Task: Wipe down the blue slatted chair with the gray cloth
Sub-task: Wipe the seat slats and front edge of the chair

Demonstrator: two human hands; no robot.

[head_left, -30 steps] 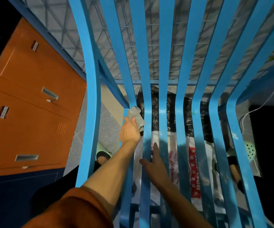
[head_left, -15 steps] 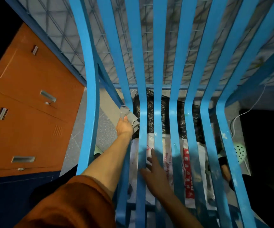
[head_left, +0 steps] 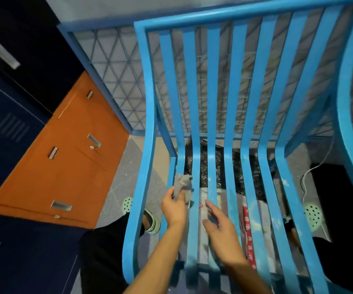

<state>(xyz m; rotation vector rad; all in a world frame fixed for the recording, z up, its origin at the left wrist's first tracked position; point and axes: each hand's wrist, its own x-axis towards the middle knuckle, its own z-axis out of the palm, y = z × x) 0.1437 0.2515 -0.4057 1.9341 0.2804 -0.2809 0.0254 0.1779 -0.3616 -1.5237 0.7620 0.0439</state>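
Gray cloth [head_left: 183, 184] sits pinched in the left hand [head_left: 172, 207], lower centre; right hand [head_left: 220, 228] fingers loose, empty; blue slatted chair [head_left: 212, 81] looks smudged, mostly unwiped.

There is 1 blue slatted chair [head_left: 235, 14], with 7 slats [head_left: 212, 81] between 2 side rails [head_left: 148, 124]. 2 hands show near: 1 left hand [head_left: 173, 209] and 1 right hand [head_left: 222, 234]. There is 1 gray cloth [head_left: 183, 183]. At the left, 1 orange cabinet [head_left: 65, 170] has 2 recessed handles [head_left: 94, 140]. 2 green perforated discs [head_left: 126, 203] are on the floor.
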